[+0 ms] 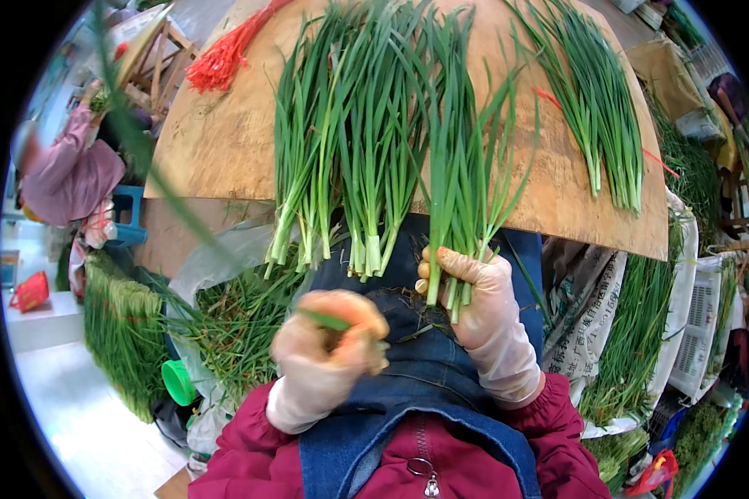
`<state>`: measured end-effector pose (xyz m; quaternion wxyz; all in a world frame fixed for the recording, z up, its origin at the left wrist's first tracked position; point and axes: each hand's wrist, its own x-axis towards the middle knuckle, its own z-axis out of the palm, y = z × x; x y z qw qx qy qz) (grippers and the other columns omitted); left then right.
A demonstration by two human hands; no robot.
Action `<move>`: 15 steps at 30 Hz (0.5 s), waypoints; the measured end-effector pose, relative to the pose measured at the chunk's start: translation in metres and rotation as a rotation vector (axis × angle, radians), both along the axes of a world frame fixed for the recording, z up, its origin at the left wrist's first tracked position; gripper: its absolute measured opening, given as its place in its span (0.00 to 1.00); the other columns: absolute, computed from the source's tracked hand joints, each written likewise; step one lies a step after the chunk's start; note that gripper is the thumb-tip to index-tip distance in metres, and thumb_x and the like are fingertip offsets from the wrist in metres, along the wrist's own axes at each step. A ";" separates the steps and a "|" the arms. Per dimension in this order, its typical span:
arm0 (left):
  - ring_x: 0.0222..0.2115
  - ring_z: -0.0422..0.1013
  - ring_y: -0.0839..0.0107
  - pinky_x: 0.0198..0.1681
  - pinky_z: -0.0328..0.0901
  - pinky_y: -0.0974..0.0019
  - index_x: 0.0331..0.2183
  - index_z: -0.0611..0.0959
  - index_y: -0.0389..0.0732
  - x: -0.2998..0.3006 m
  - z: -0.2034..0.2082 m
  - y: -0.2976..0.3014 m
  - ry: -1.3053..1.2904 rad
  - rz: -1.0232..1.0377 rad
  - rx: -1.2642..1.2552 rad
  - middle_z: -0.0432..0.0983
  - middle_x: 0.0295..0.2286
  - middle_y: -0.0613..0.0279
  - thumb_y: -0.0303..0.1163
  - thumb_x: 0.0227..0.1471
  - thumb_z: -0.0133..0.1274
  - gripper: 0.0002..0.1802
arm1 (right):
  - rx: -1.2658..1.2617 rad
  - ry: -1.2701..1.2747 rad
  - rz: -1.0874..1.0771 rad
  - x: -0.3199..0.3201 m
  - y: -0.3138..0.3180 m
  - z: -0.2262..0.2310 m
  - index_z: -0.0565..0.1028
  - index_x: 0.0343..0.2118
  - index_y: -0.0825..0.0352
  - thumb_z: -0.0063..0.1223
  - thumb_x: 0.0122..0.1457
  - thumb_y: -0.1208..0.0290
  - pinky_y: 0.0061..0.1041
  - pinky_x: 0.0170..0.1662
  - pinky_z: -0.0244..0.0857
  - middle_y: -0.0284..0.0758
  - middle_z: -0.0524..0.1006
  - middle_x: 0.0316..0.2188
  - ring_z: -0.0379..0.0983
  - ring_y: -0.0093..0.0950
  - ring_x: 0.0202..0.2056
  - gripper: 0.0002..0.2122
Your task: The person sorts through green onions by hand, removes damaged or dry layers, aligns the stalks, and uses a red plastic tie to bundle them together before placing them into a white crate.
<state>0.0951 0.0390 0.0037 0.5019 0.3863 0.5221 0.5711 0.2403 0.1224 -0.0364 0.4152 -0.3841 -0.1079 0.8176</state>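
My right hand (pixel 487 308), in a thin pale glove, is closed around the stem ends of a small bunch of garlic chives (pixel 458 179), whose leaves reach away over the board. Nearer my body on the left, my gloved left hand (pixel 329 353) is curled and smeared by motion, with a green chive leaf (pixel 323 319) showing between its fingers. Loose chives (pixel 349 141) lie side by side on the wooden board (pixel 212 154), their white ends over its near edge. A separate bundle of chives (pixel 603 112) rests at the far right, beside a red tie (pixel 662 162).
Red ties (pixel 229 58) lie heaped at the board's far left. A plastic bag of leaf scraps (pixel 245 324) sits below its left edge. Bundled chives (pixel 125 333) stand at left, and a white sack of chives (pixel 632 333) at right. Another person (pixel 75 175) works far left.
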 end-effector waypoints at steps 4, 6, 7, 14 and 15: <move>0.11 0.66 0.73 0.13 0.67 0.69 0.28 0.69 0.33 -0.044 -0.010 -0.041 -0.045 0.463 0.074 0.70 0.21 0.53 0.23 0.48 0.44 0.03 | 0.017 0.001 -0.001 0.006 0.006 0.004 0.69 0.33 0.73 0.49 0.48 0.77 0.29 0.26 0.69 0.40 0.73 0.25 0.71 0.29 0.25 0.09; 0.11 0.66 0.74 0.12 0.64 0.72 0.26 0.70 0.33 -0.081 -0.022 -0.073 0.130 0.600 -0.257 0.70 0.18 0.56 0.26 0.48 0.46 0.05 | -0.004 -0.030 0.029 0.001 0.009 0.011 0.70 0.31 0.72 0.51 0.48 0.75 0.25 0.21 0.68 0.38 0.73 0.23 0.71 0.27 0.23 0.09; 0.10 0.65 0.74 0.13 0.63 0.73 0.25 0.72 0.33 -0.094 -0.024 -0.084 0.231 0.608 -0.483 0.70 0.18 0.56 0.27 0.47 0.48 0.06 | -0.007 -0.034 0.048 -0.001 0.010 0.012 0.70 0.32 0.72 0.52 0.47 0.75 0.23 0.20 0.66 0.37 0.73 0.23 0.70 0.26 0.21 0.09; 0.16 0.66 0.75 0.19 0.60 0.74 0.23 0.75 0.35 -0.037 -0.007 -0.022 0.936 0.172 0.082 0.71 0.19 0.61 0.23 0.42 0.53 0.03 | 0.040 -0.295 0.094 -0.018 0.018 0.008 0.71 0.27 0.70 0.53 0.46 0.75 0.14 0.13 0.51 0.32 0.68 0.16 0.60 0.17 0.12 0.07; 0.17 0.67 0.73 0.20 0.61 0.73 0.24 0.75 0.36 -0.028 -0.003 -0.002 0.958 0.130 0.226 0.71 0.19 0.60 0.22 0.41 0.53 0.03 | 0.051 -0.323 0.111 -0.021 0.019 0.008 0.71 0.26 0.70 0.53 0.45 0.75 0.14 0.13 0.51 0.31 0.68 0.15 0.60 0.17 0.11 0.06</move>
